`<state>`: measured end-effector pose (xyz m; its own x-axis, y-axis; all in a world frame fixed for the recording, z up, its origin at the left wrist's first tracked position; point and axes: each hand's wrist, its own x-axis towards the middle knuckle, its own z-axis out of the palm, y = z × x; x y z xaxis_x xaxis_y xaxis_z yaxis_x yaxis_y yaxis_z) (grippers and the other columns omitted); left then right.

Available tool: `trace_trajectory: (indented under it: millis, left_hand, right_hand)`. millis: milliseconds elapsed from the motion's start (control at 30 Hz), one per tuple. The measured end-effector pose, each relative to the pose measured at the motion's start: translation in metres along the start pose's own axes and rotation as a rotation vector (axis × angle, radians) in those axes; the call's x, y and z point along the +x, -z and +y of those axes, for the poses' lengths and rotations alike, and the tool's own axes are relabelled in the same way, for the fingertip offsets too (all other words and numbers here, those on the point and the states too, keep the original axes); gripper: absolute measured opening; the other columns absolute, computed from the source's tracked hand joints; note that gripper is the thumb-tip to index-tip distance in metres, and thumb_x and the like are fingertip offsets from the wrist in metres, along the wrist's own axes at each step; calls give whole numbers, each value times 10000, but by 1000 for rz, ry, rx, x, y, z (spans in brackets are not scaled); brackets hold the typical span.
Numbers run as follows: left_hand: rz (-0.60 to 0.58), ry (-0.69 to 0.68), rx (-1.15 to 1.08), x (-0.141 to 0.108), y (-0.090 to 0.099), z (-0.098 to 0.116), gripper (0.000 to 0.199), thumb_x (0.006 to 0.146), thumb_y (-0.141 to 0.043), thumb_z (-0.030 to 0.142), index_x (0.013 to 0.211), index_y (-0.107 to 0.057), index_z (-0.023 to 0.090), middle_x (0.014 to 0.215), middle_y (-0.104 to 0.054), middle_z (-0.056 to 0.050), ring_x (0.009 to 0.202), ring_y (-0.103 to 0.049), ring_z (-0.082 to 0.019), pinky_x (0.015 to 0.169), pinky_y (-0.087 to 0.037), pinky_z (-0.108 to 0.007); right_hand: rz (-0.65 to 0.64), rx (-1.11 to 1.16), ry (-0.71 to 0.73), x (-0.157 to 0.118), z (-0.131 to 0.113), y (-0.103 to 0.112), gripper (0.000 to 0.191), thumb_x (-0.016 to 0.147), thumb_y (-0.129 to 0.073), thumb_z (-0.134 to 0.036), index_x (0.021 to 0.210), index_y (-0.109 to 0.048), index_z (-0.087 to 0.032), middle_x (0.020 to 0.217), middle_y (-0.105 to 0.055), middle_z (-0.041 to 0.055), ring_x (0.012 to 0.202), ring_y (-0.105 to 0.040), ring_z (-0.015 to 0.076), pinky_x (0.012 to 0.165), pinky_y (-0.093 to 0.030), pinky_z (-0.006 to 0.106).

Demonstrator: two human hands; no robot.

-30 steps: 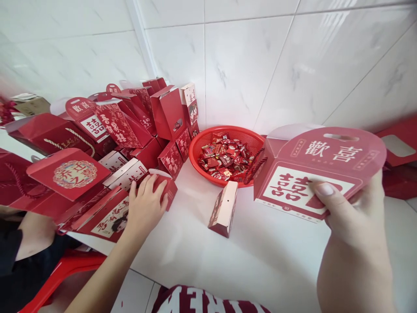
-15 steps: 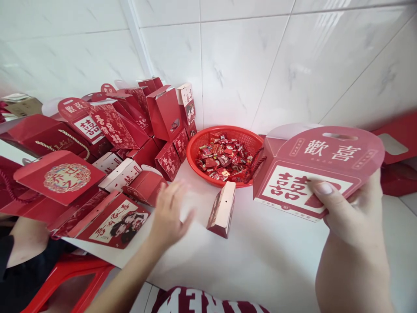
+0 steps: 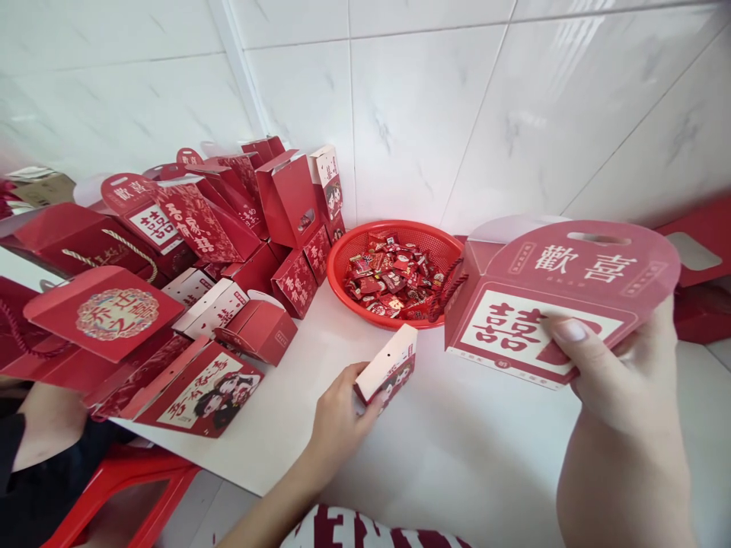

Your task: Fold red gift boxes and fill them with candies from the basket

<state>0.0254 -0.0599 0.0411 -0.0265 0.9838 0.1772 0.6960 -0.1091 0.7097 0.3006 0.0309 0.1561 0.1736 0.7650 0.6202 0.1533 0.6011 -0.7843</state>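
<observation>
My left hand (image 3: 343, 411) has its fingers and thumb round a small candy box (image 3: 389, 364), with a pale pink top and a red printed side, just above or on the white table. On the right, my right hand (image 3: 605, 365) grips a larger red gift box (image 3: 537, 304) with a rounded handle flap and a white panel of red characters, thumb across its front. Between the two boxes and farther back is a red plastic basket (image 3: 338, 285). Inside it are many red-wrapped candies (image 3: 394, 278).
Many red gift boxes (image 3: 205, 221) crowd the left side of the white table (image 3: 457, 472). Another red box (image 3: 697, 236) stands at the far right. A tiled wall (image 3: 416, 114) rises behind. At lower left are a red stool (image 3: 114, 479) and another person's arm (image 3: 51, 426).
My left hand has moved right from beside the box pile and taken hold of the small candy box, turning it. The right hand and its gift box have hardly moved.
</observation>
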Motion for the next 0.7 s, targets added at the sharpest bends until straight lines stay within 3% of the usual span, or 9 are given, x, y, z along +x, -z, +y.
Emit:
trace_trajectory:
  millis: [67, 200, 333, 433, 500, 567, 633, 700]
  left_hand:
    - [-1, 19, 1, -2, 12, -9, 249, 889, -594, 354, 1120, -605, 262, 1055, -706, -72, 911, -707, -256, 748, -600, -380]
    - [79, 38, -70, -1, 50, -18, 192, 875, -619, 348, 1030, -657, 240, 960, -717, -56, 816, -708, -214, 620, -611, -285]
    - [196, 57, -173, 4, 113, -10, 257, 857, -660, 367, 1067, -684, 221, 1001, -737, -47, 846, -719, -219, 688, -628, -301]
    - [414, 37, -162, 14, 167, 1, 319, 793, -735, 369, 1079, -687, 235, 1030, -739, -33, 882, -714, -232, 771, -625, -346]
    - [609, 11, -142, 24, 195, 9, 324, 758, -771, 359, 1054, -700, 248, 992, -737, -12, 882, -707, -221, 820, -617, -362]
    - [723, -32, -207, 36, 213, 14, 338, 758, -780, 328, 1078, -699, 252, 1006, -727, -1, 918, -696, -196, 899, -595, -363]
    - [768, -64, -278, 45, 216, 16, 349, 775, -769, 312, 1106, -690, 238, 1033, -715, 1, 929, -685, -171, 912, -583, -353]
    - [748, -58, -255, 48, 206, 14, 326, 795, -747, 339, 1090, -689, 213, 1008, -711, 1, 878, -679, -157, 854, -588, -335]
  right_hand:
    - [-8, 6, 0, 0, -1, -1, 853, 616, -837, -323, 1403, -508, -335, 1239, -638, 72, 1040, -647, 279, 836, -561, 479]
    - [-15, 4, -19, -3, -1, -3, 864, 624, -842, -317, 1416, -497, -334, 1257, -636, 73, 1022, -654, 263, 825, -566, 448]
    - [-43, -25, -47, -4, 0, -3, 876, 636, -836, -328, 1431, -469, -355, 1276, -621, 65, 1053, -643, 273, 839, -572, 470]
    - [-102, -48, -36, -3, -1, -4, 866, 666, -813, -327, 1444, -436, -371, 1301, -594, 57, 1080, -633, 273, 858, -578, 475]
    - [-209, -73, -18, -5, -4, -8, 921, 670, -808, -318, 1478, -371, -379, 1360, -540, 62, 1100, -622, 279, 858, -586, 471]
    - [-397, -94, -37, -11, -7, -16, 1017, 673, -810, -308, 1528, -263, -368, 1440, -450, 82, 1174, -579, 298, 908, -568, 470]
    - [-642, -100, -113, -22, -10, -28, 1106, 691, -802, -288, 1565, -128, -348, 1485, -381, 105, 1224, -541, 309, 980, -527, 473]
    - [-890, -95, -218, -35, -9, -43, 1164, 703, -792, -276, 1572, -21, -352, 1512, -335, 116, 1194, -556, 299, 998, -512, 475]
